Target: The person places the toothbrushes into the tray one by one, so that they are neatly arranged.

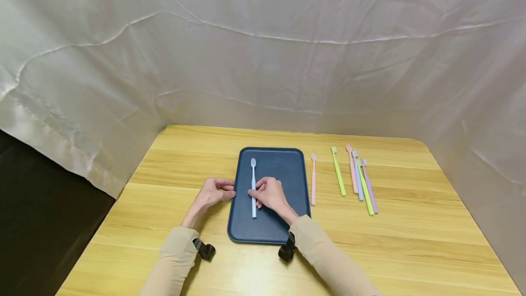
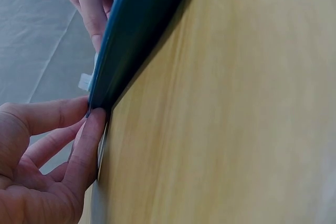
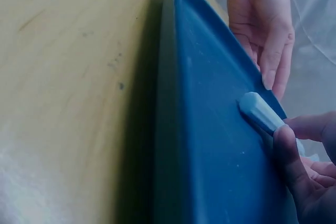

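A dark blue tray [image 1: 283,168] lies on the wooden table, its long sides running away from me. My left hand [image 1: 213,192] is at the tray's left edge, and in the left wrist view its fingers [image 2: 58,114] and thumb pinch the rim. Over the left half of the tray, my right hand [image 1: 269,193] pinches a light blue toothbrush [image 1: 254,209] by its handle. The brush points away from me, head at the far end. In the right wrist view the handle's blunt end [image 3: 254,106] sits close over the tray floor.
Just right of the tray lies a pink toothbrush [image 1: 313,182], then a lime green one [image 1: 339,175]. Farther right, several more toothbrushes [image 1: 365,191] in pink, blue, green and purple lie close together. Pale cloth [image 1: 287,81] hangs behind and beside the table [image 1: 411,223].
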`<state>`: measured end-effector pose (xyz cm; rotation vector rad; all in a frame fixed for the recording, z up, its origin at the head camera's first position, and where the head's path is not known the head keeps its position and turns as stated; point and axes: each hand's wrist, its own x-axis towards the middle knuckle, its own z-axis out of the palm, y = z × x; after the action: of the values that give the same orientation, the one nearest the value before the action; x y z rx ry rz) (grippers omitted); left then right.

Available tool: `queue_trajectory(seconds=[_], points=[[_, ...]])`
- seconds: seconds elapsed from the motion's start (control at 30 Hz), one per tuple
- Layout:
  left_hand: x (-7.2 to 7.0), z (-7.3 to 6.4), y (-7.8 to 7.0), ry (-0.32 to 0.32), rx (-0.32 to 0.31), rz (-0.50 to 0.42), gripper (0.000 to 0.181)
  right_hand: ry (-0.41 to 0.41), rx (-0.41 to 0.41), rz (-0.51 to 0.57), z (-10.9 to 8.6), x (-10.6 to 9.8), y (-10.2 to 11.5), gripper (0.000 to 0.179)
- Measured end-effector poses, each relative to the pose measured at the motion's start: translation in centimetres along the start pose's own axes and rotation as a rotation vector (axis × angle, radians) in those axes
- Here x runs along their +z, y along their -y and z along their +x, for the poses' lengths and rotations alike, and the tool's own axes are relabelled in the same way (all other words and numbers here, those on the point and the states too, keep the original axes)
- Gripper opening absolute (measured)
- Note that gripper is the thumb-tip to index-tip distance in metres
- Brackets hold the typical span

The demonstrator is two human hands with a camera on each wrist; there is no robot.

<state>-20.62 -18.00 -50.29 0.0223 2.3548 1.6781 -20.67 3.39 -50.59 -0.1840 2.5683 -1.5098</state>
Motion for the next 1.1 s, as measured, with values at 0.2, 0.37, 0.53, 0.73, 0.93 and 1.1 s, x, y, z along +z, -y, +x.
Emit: queue_trajectory(seconds=[0.2,0.37,0.53,0.73,0.93,1.1], points=[[0.0,-0.1,-0.2,-0.022,-0.013,0.003,0.04,0.003,-0.021,-0.013,-0.1,0.1,-0.1,0.026],[-0.1,0.0,-0.2,-0.019,-0.008,0.006,0.04,0.032,-0.053,0.062,-0.4,-0.3,-0.3,0.029],[-0.3,-0.2,-0.4,-0.006,0.004,0.009,0.041,0.089,-0.035,0.134,-0.5,-0.4,-0.3,0.03],[-0.4,-2.1,-3.5,0.021,0.014,0.025,0.041,0.107,-0.033,0.111,-0.5,0.0,-0.1,0.036],[-0.2,-0.6,-1.2,0.009,0.004,0.005,0.041,0.099,-0.029,0.089,-0.6,0.2,0.4,0.036],[-0.1,-0.2,-0.2,-0.002,0.007,0.009,0.042,0.072,-0.02,0.054,-0.5,0.6,0.5,0.041]])
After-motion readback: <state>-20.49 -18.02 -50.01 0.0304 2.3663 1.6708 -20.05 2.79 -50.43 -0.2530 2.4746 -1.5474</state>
